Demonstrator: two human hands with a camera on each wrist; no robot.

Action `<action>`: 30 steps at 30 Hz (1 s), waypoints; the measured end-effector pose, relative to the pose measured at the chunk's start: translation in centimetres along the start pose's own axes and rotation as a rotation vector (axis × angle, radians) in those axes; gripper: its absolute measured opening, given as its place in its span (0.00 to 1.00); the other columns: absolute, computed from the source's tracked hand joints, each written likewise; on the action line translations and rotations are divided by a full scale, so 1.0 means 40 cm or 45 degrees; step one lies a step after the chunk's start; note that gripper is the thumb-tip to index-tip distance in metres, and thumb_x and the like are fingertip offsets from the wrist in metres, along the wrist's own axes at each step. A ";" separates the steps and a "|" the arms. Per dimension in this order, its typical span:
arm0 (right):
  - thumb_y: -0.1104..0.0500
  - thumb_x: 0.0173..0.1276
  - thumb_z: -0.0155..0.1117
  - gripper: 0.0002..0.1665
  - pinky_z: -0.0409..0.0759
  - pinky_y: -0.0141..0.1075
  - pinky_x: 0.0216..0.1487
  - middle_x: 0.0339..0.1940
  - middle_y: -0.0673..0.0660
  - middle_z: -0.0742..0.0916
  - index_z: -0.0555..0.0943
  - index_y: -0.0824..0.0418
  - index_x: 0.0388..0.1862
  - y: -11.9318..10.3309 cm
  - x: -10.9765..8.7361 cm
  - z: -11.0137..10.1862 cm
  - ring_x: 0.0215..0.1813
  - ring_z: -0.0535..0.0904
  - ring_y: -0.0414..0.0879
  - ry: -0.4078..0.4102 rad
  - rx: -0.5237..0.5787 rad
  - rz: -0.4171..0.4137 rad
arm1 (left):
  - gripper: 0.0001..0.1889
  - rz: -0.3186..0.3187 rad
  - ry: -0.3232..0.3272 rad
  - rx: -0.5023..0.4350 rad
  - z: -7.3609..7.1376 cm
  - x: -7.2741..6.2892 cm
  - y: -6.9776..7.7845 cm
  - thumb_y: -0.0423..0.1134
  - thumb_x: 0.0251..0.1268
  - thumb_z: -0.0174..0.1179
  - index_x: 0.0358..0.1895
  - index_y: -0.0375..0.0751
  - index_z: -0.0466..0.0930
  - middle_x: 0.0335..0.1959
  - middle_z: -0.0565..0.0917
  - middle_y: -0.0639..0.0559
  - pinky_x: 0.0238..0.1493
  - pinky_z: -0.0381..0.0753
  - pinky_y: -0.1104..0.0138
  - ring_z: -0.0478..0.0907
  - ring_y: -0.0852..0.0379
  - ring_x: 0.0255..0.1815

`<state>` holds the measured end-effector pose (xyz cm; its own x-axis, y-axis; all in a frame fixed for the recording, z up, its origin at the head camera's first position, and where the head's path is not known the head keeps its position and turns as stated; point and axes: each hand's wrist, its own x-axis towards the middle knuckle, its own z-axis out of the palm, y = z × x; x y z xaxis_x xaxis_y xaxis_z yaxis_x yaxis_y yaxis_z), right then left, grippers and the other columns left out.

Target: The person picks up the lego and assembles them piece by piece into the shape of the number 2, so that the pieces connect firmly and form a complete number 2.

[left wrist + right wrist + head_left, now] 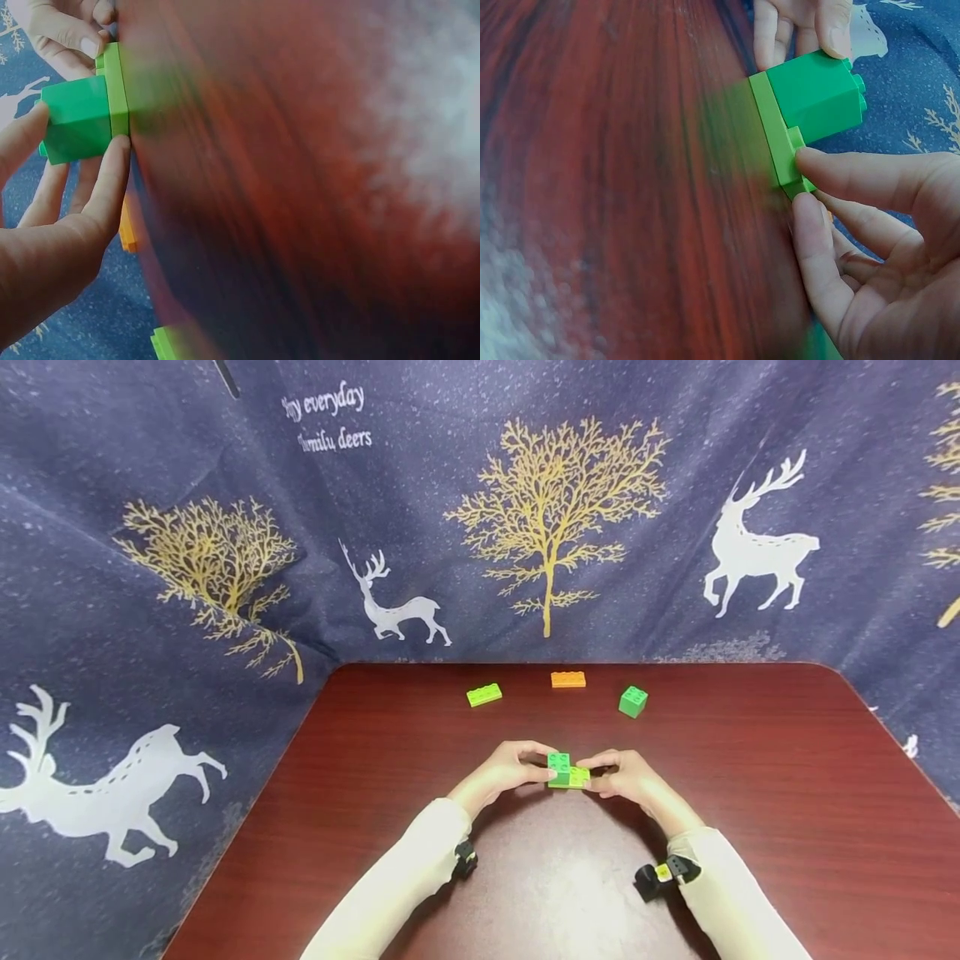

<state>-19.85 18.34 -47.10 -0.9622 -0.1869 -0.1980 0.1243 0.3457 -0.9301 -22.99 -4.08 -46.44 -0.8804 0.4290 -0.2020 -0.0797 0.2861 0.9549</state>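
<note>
Over dark-red wood-grain tabletop: gripping green four-stud block with left hand, pinching underlying lime plate at right end with right hand, holding long axis left-to-right between.

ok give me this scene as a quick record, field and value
left hand: holds the upper green brick
right hand: pinches the right end of the lower lime plate
stack: upper green brick on the left end of the lower lime plate
loose pieces, left to right: loose lime plate, orange plate, loose green brick
their place: far part of the reddish-brown table, beyond the hands
backdrop: navy deer-print cloth
</note>
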 end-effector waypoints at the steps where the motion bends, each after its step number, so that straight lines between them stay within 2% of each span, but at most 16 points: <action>1: 0.69 0.55 0.70 0.22 0.84 0.39 0.37 0.45 0.64 0.80 0.82 0.71 0.51 0.000 0.000 0.001 0.35 0.81 0.45 -0.004 -0.002 0.000 | 0.17 -0.002 0.004 -0.001 0.000 -0.001 -0.001 0.34 0.52 0.72 0.48 0.46 0.85 0.41 0.85 0.51 0.38 0.80 0.69 0.82 0.59 0.37; 10: 0.70 0.54 0.70 0.23 0.84 0.40 0.38 0.47 0.65 0.80 0.81 0.72 0.51 0.001 0.000 0.007 0.35 0.82 0.45 -0.010 0.018 0.002 | 0.17 0.013 0.034 0.018 -0.002 -0.004 -0.007 0.34 0.52 0.72 0.48 0.44 0.85 0.40 0.86 0.50 0.41 0.77 0.70 0.82 0.59 0.37; 18: 0.68 0.55 0.71 0.23 0.84 0.41 0.38 0.47 0.66 0.79 0.82 0.70 0.52 0.002 -0.001 0.002 0.36 0.82 0.46 -0.019 0.002 0.009 | 0.17 0.043 0.005 -0.045 0.001 -0.007 -0.006 0.32 0.53 0.71 0.49 0.41 0.85 0.41 0.85 0.47 0.38 0.79 0.70 0.82 0.59 0.36; 30: 0.68 0.55 0.70 0.23 0.84 0.41 0.36 0.44 0.64 0.83 0.81 0.71 0.52 -0.006 0.002 -0.009 0.34 0.81 0.46 -0.079 -0.027 -0.005 | 0.17 0.057 -0.007 -0.036 0.000 -0.004 -0.006 0.32 0.52 0.71 0.48 0.42 0.85 0.40 0.85 0.49 0.37 0.80 0.71 0.82 0.60 0.35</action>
<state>-20.03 18.57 -46.77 -0.9457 -0.2448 -0.2138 0.1146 0.3644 -0.9242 -22.82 -4.21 -46.65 -0.8810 0.4453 -0.1602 -0.0536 0.2424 0.9687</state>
